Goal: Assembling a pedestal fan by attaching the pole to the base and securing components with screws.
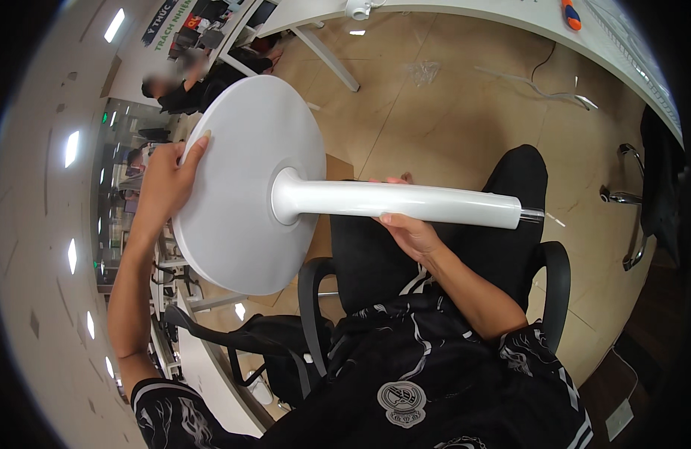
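Note:
Held sideways across my lap is a white pedestal stand: a flat round disc (241,179) at the left and a thick, glossy column (435,202) running out to the right. A short shiny metal rod (532,215) sticks out of the column's far end. My left hand (168,179) grips the upper left rim of the disc, its thumb on the face turned to me. Around the middle of the column, from below, closes my right hand (411,236), with some fingertips showing above it.
A white table (465,6) curves along the far side, with an orange and blue screwdriver (572,15) on it. Clear plastic wrap (423,72) lies on the tiled floor. Black chair armrests (556,292) flank me; cardboard (338,168) shows behind the disc. People sit at the far left.

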A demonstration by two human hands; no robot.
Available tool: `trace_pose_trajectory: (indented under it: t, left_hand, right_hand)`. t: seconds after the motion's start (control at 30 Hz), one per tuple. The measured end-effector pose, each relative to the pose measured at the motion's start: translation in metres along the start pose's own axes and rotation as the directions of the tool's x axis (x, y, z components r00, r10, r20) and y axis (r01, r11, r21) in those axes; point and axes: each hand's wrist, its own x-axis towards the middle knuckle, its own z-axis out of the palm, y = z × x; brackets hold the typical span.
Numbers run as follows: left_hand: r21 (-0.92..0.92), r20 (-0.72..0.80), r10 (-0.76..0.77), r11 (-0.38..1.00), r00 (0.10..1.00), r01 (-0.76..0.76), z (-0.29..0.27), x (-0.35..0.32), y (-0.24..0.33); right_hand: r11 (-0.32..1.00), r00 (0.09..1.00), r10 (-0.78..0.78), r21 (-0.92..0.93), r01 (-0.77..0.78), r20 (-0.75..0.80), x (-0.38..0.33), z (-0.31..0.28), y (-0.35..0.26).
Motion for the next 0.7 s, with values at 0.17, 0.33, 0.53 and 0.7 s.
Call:
trace_pose_trajectory:
  t: [0.17, 0.33, 0.53, 0.7]
  left_hand:
    - [0.021, -0.052, -0.002, 1.0, 0.999, 0.003, -0.025, -0.006, 0.006]
    - [-0.059, -0.077, 0.012, 0.998, 0.997, -0.017, -0.054, -0.02, -0.004]
    - [-0.071, -0.093, 0.009, 0.997, 0.996, -0.015, -0.07, -0.042, 0.002]
    - [-0.137, -0.134, 0.038, 0.989, 0.99, -0.056, -0.072, -0.052, 0.001]
  right_hand:
    - [0.961, 0.971, -0.123, -0.219, 0.168, 0.203, 0.005, 0.016, -0.013]
    - [0.527, 0.919, -0.11, -0.762, 0.376, 0.378, -0.012, 0.026, -0.039]
    - [0.914, 0.872, 0.169, -0.405, 0.036, 0.459, -0.03, 0.047, -0.046]
    - [0.941, 0.771, 0.334, -0.144, -0.307, 0.542, -0.055, 0.057, -0.071]
